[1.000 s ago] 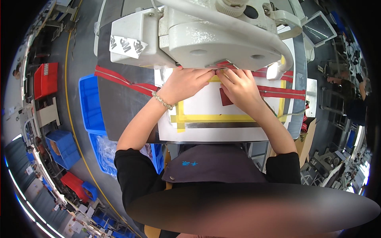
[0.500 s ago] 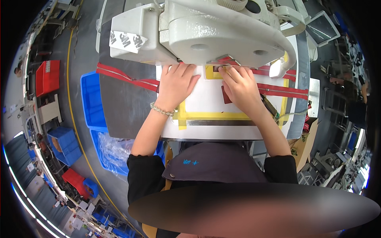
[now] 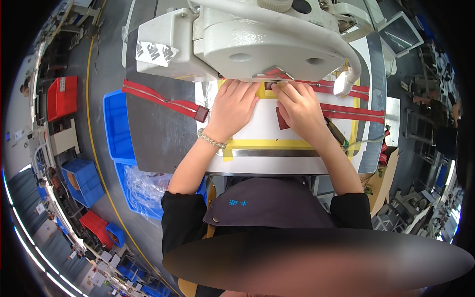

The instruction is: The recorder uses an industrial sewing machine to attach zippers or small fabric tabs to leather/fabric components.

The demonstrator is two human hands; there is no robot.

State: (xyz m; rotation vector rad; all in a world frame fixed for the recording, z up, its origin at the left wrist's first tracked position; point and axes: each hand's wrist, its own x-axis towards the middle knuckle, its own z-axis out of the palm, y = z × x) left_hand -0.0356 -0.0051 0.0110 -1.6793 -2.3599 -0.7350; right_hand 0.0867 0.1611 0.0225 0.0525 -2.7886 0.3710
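Under the head of a white sewing machine, my left hand lies on white board edged with yellow tape, its fingers extended, their tips by the machine. My right hand has bent fingers pressed onto a small dark brown tab at the yellow-taped slot, beside a red zipper. A second red zipper and a dark red patch lie partly under this hand. Another red zipper, with a square end tab, lies on the grey tabletop at left.
Blue bins with clear plastic stand left of the table. A cardboard box and a small screen are at right. An aisle with a yellow line and red bins runs at left. A person is at far right.
My left hand has pulled back from beside my right fingers, its fingers straightening, then shifted rightward again. The left zipper's end tab has come into view. My right hand has stayed nearly in place.
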